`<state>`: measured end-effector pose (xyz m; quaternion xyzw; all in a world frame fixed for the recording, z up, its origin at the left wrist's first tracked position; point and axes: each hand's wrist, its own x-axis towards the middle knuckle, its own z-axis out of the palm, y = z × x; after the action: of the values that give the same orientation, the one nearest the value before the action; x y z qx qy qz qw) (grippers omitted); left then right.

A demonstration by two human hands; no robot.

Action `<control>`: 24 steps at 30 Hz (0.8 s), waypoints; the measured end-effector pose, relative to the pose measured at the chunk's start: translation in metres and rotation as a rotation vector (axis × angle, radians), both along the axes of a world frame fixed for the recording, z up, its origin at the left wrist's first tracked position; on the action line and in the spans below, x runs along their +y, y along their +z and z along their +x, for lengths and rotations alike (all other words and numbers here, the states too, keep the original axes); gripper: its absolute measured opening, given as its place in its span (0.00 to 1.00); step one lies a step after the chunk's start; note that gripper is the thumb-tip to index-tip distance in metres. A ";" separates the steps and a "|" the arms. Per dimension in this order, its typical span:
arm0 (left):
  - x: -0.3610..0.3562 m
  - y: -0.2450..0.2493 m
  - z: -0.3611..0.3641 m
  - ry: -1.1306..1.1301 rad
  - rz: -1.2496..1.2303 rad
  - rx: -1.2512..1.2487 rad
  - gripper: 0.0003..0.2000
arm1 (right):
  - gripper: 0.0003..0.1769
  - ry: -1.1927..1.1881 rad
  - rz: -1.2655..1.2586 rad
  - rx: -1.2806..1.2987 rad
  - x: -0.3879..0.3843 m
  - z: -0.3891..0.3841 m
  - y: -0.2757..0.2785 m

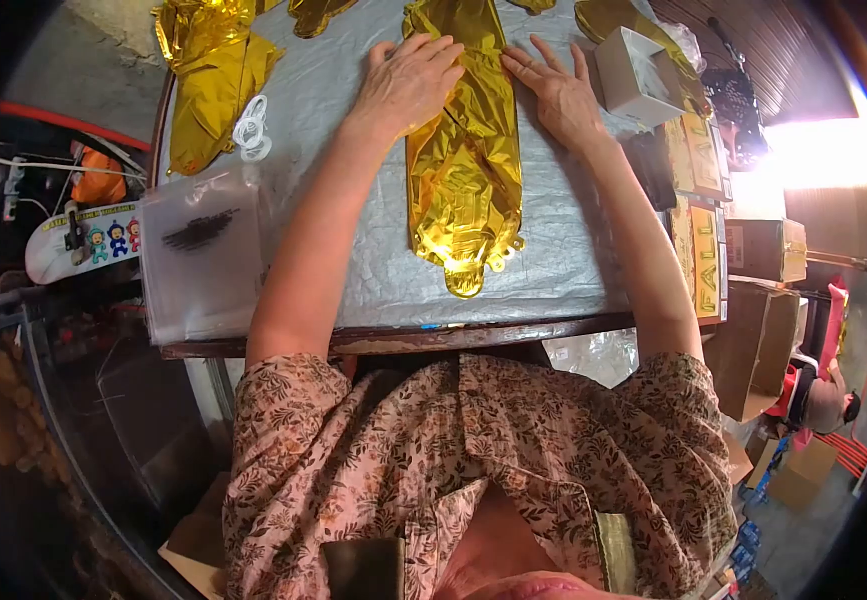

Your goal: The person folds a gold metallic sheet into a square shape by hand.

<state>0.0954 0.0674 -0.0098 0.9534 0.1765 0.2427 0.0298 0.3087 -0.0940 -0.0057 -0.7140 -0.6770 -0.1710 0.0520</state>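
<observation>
Foil balloon (463,170) under flat L hand (408,80), R hand (558,95) at its edge.

The balloon (465,170) is glossy, crinkled gold foil. The table cover (333,90) looks matt, grey, wrinkled. The bags (203,255) are clear smooth plastic; the boxes (763,345), cardboard.

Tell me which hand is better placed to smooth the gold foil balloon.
Probably the left: the left hand lies flat on the gold foil balloon, while the right hand rests mostly on the grey table cover beside it.
</observation>
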 end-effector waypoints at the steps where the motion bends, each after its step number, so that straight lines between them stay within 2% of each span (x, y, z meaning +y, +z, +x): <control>1: 0.000 -0.001 0.001 -0.003 -0.001 0.000 0.22 | 0.36 -0.003 -0.001 0.000 0.000 -0.001 0.002; 7: 0.004 0.005 -0.004 0.005 -0.108 0.107 0.21 | 0.39 0.003 -0.009 -0.003 0.000 0.003 -0.002; 9: 0.005 0.000 -0.004 0.004 -0.113 0.056 0.21 | 0.40 0.016 -0.002 0.155 -0.002 0.007 -0.005; 12: 0.005 -0.001 -0.004 -0.015 -0.120 0.029 0.21 | 0.41 0.074 0.009 0.205 -0.003 0.016 -0.008; 16: 0.003 0.000 -0.004 -0.005 -0.119 0.043 0.21 | 0.41 0.087 0.042 0.143 -0.008 0.005 -0.001; 22: 0.012 -0.009 -0.005 -0.034 -0.067 0.000 0.21 | 0.35 0.108 -0.016 0.089 -0.017 0.000 0.000; 24: 0.015 -0.010 -0.005 -0.053 -0.090 -0.007 0.21 | 0.31 0.135 -0.011 0.176 -0.016 0.003 -0.001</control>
<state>0.0902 0.0824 -0.0195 0.9546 0.1619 0.2369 0.0797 0.3117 -0.1102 -0.0067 -0.6792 -0.7173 -0.1002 0.1185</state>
